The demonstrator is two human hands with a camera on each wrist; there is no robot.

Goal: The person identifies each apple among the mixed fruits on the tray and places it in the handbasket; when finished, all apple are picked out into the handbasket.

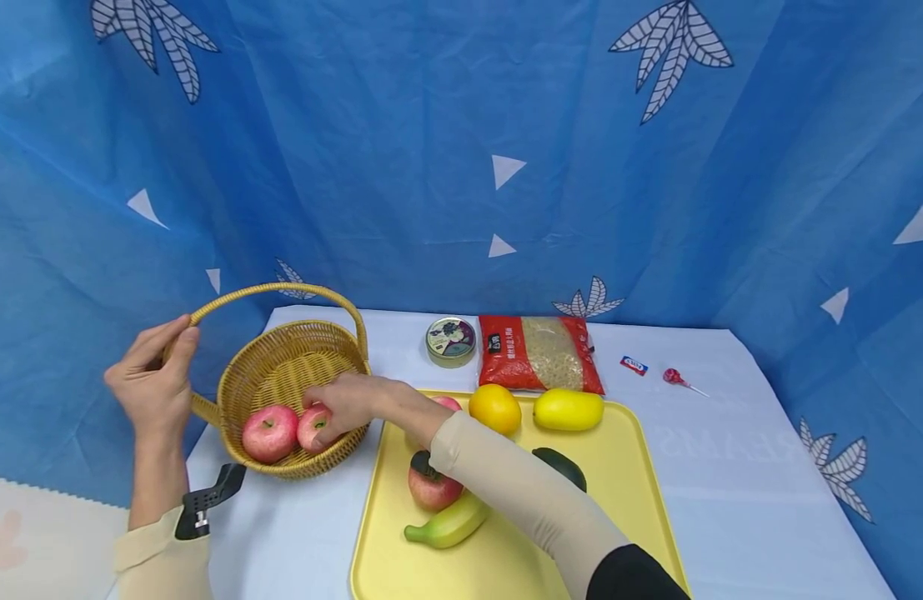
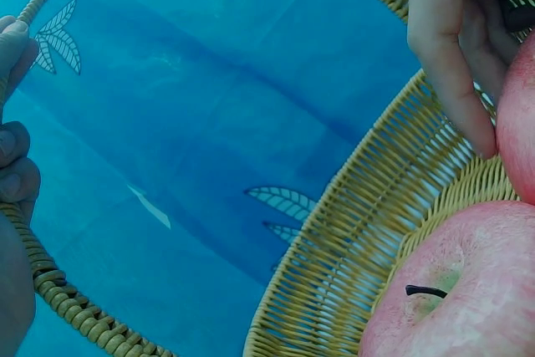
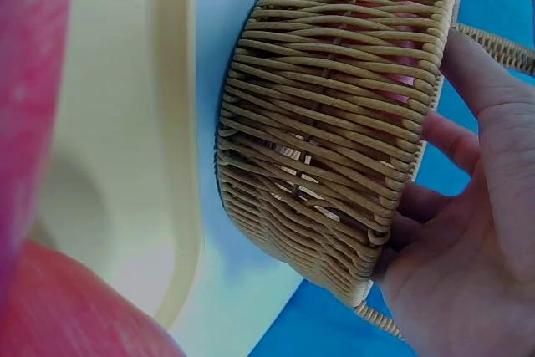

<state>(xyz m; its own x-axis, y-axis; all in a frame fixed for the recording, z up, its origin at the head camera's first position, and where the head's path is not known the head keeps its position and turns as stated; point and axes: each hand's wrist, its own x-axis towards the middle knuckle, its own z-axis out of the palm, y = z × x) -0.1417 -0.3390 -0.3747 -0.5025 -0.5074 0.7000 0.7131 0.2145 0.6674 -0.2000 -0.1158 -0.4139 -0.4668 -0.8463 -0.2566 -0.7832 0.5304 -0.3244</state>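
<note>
At the left of the table in the head view is a wicker basket [image 1: 296, 360]. My left hand [image 1: 153, 379] grips the side of its arched handle [image 1: 303, 288]. My right hand [image 1: 348, 404] reaches into the basket and holds a pinkish apple [image 1: 311, 427] from above, fingers bent over it. A second apple [image 1: 269, 433] lies in the basket just to the left. In the left wrist view, fingertips of the right hand [image 2: 464, 48] meet the side of the apple [image 2: 522, 123]. The right wrist view shows the right hand [image 3: 468, 206] at the basket rim.
A yellow tray [image 1: 371, 542] beside the basket carries a banana [image 1: 449, 525], apples [image 1: 433, 487], an orange [image 1: 494, 408], a yellow mango-like fruit [image 1: 569, 409] and a dark green fruit [image 1: 562, 467]. Behind stand a round tin [image 1: 451, 340], a red food bag [image 1: 539, 354] and a lollipop [image 1: 674, 377].
</note>
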